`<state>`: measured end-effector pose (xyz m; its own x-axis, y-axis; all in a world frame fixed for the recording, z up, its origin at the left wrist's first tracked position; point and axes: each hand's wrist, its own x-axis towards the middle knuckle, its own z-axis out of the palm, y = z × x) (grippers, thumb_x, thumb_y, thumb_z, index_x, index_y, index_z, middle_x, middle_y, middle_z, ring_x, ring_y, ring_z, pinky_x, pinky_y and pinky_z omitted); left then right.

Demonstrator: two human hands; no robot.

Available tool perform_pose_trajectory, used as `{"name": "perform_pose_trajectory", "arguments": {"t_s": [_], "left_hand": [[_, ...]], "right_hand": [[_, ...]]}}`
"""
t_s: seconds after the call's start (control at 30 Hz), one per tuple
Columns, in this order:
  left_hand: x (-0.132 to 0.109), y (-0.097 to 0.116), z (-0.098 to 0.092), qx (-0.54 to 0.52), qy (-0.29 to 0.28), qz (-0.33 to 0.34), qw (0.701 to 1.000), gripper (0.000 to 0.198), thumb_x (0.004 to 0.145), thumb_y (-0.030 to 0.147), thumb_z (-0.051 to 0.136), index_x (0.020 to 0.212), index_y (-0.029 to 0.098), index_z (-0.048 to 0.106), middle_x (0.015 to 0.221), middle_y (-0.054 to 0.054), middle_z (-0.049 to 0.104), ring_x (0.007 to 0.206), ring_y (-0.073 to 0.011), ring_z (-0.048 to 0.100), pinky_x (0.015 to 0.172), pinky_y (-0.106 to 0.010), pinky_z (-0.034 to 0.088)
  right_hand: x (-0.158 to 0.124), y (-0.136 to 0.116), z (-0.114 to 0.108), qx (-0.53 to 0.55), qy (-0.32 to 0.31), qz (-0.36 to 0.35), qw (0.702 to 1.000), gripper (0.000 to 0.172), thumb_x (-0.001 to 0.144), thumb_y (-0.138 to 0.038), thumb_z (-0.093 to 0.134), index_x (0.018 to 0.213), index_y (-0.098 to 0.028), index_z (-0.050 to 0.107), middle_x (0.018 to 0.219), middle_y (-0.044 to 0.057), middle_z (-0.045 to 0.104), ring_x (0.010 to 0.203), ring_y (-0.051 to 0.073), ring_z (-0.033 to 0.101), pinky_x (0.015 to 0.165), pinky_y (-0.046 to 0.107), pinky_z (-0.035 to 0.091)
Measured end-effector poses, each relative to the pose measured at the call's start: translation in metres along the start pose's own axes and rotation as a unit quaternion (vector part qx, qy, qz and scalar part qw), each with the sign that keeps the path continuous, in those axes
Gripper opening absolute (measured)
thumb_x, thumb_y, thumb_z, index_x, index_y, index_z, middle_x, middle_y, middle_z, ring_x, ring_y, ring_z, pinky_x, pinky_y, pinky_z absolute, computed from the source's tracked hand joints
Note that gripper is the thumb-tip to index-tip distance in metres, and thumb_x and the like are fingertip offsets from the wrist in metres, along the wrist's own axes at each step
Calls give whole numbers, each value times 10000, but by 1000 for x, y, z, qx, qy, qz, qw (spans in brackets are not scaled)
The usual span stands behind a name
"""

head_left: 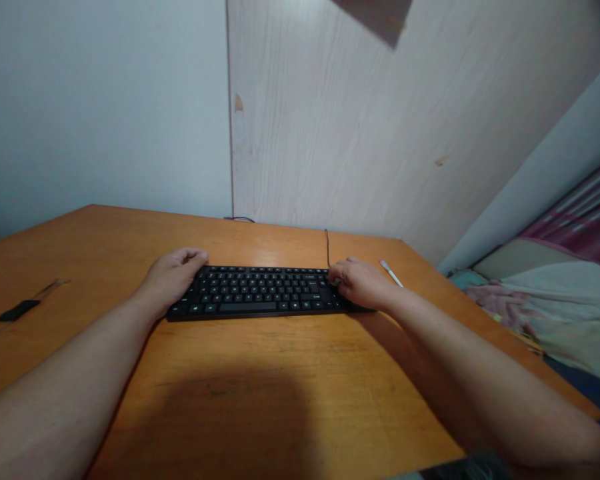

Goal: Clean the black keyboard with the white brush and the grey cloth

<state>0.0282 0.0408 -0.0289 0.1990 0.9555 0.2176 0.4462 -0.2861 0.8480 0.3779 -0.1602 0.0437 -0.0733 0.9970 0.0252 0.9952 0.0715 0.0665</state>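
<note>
A black keyboard (260, 290) lies flat on the orange-brown wooden table (260, 387), its long side facing me. At its left end is my left hand (173, 277), closed around the corner edge with the thumb near the top. Over the number keys at the right end rests my right hand (357, 280). Its fingers are curled, and something small and greyish shows at the fingertips, too small to make out. From the keyboard's back edge a thin dark cable (327, 247) runs to the rear of the table.
A white brush-like stick (391, 273) lies right of my right hand. A black object with thin cords (19, 311) is at the far left. A dark item (465, 469) shows at the bottom edge. Behind stands a pale wooden panel (320, 120); bedding (570, 307) is at the right.
</note>
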Motion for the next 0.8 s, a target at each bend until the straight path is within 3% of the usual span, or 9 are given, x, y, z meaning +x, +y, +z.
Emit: {"name": "perform_pose_trajectory", "arguments": {"t_s": [0.43, 0.7, 0.8], "left_hand": [[0, 4, -2, 18, 1, 2, 1000, 516, 750, 652, 611, 956, 192, 722, 900, -24, 737, 849, -237, 651, 804, -330, 485], [2, 1, -1, 13, -5, 6, 1000, 516, 767, 655, 600, 970, 194, 714, 890, -20, 733, 846, -232, 650, 783, -319, 483], [1, 2, -2, 15, -4, 12, 1000, 497, 771, 647, 599, 952, 199, 715, 882, -17, 735, 844, -237, 653, 788, -323, 488]], "right_hand": [[-31, -10, 7, 67, 27, 17, 997, 197, 787, -98, 573, 931, -202, 658, 898, 72, 665, 866, 211, 577, 707, 273, 375], [-49, -23, 9, 75, 78, 5, 994, 185, 770, -86, 566, 884, -206, 650, 865, 60, 666, 869, 211, 562, 703, 277, 363], [-55, -19, 9, 115, 60, 10, 992, 131, 793, -122, 584, 864, -214, 645, 846, 40, 666, 824, 193, 567, 699, 267, 372]]}}
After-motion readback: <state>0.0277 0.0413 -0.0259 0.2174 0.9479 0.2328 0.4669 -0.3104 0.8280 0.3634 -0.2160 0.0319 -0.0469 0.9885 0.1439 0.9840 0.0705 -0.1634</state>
